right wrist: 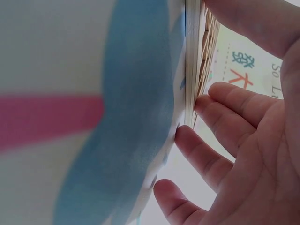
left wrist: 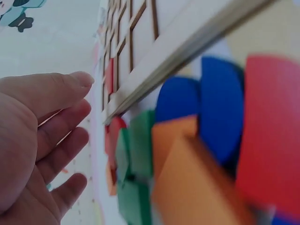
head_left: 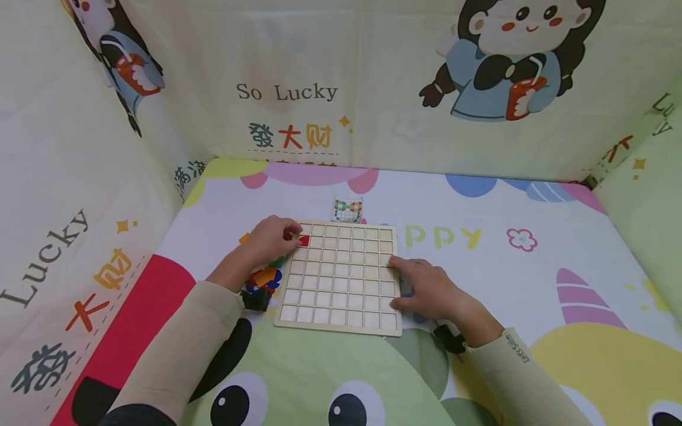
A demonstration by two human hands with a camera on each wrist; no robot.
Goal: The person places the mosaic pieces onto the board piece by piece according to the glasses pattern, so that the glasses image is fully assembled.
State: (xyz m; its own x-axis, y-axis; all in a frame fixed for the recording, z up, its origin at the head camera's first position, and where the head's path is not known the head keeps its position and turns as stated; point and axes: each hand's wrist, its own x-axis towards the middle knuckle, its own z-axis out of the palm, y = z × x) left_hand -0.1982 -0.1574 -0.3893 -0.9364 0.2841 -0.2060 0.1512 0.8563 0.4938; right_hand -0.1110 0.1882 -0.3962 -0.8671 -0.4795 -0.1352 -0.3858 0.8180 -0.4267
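See left hand [head_left: 268, 239] loosely bent, apparently empty, just beside small flat red piece [head_left: 304, 241] at upper left of pale wooden grid board [head_left: 341, 329]; right hand [head_left: 430, 289] spread, touching board's right edge. Might knock red piece askew by brushing; might shove board into loose orange, blue and green flat pieces [head_left: 263, 277] by overpressing from right. Can read "So Lucky", "發大财" on cream printed backdrop [head_left: 383, 77], "PPY" on colourful printed table cover [head_left: 479, 278]; cannot read beige sleeve [head_left: 524, 378] lettering surely.

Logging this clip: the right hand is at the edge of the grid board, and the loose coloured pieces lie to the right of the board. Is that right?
Not quite: the loose coloured pieces lie left of the grid board, as the head view shows. The right hand is at its edge.
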